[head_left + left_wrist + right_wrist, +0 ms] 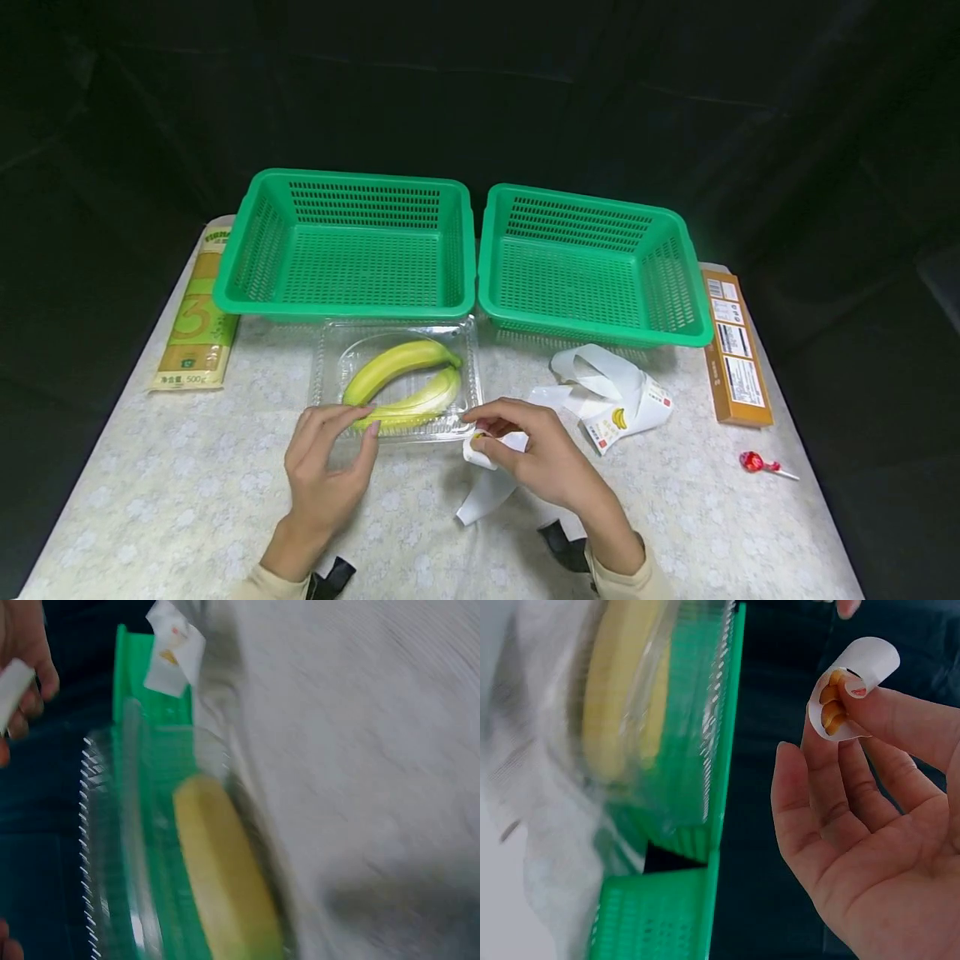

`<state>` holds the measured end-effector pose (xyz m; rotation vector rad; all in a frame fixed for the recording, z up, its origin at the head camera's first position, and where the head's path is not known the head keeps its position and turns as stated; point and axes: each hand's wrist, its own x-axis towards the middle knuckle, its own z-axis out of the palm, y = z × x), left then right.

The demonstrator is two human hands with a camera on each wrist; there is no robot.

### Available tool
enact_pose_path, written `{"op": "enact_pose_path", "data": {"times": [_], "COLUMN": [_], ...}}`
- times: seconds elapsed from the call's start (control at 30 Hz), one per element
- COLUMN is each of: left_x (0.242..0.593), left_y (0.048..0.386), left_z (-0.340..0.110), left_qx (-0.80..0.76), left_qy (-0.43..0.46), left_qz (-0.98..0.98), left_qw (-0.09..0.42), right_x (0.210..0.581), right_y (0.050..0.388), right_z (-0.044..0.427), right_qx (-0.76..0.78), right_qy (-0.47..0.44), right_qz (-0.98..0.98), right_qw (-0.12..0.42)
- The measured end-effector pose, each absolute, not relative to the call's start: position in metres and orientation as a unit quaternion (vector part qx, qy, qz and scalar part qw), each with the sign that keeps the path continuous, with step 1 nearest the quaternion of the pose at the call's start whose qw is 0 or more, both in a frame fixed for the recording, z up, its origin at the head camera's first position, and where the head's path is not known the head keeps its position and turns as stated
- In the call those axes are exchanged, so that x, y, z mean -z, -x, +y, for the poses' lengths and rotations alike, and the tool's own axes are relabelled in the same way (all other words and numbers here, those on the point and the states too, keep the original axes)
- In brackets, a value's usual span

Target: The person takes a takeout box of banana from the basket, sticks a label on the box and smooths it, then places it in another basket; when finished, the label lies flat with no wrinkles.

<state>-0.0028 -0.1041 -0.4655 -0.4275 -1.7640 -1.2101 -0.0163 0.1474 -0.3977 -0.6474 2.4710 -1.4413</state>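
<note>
A clear plastic box (318, 367) with two yellow bananas (401, 367) in it lies on the table in front of the baskets. My right hand (543, 450) pinches a curled white sticker label (885, 660) between thumb and finger, by the box's near right corner; a brownish-yellow picture shows on it. My left hand (326, 475) is by the box's near left side, thumb and fingers apart, with nothing seen between them. Right of the box lies a loosely curled white label strip (637, 404) with banana pictures. More white strip (483, 496) shows below my right hand.
Two green baskets (345, 312) stand side by side at the back. A yellow-green noodle packet (198, 321) lies at the left edge. An orange-brown box (735, 350) and a red lollipop (752, 462) are on the right side.
</note>
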Motion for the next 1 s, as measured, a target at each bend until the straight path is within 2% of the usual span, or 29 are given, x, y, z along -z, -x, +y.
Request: {"op": "enact_pose_path", "data": {"times": [0.2,0.43,0.63,1.0], "left_x": [0.458,0.454,0.455,0.463], "left_y": [-0.004,-0.008,-0.010,-0.010], "left_z": [-0.087,-0.076,-0.076,-0.077], "left_qx": [0.505,0.514,0.511,0.507], "left_qy": [0.270,0.316,0.315,0.301], "left_qz": [-0.717,-0.723,-0.733,-0.739], "left_qw": [0.398,0.338,0.320,0.325], "right_x": [0.395,0.392,0.390,0.392], "right_y": [0.019,0.025,0.030,0.034], "right_z": [0.130,0.118,0.116,0.112], "right_qx": [0.481,0.457,0.477,0.477], "right_qy": [0.246,0.267,0.262,0.254], "right_qz": [0.836,0.842,0.835,0.835], "right_qw": [0.096,0.107,0.086,0.102]}}
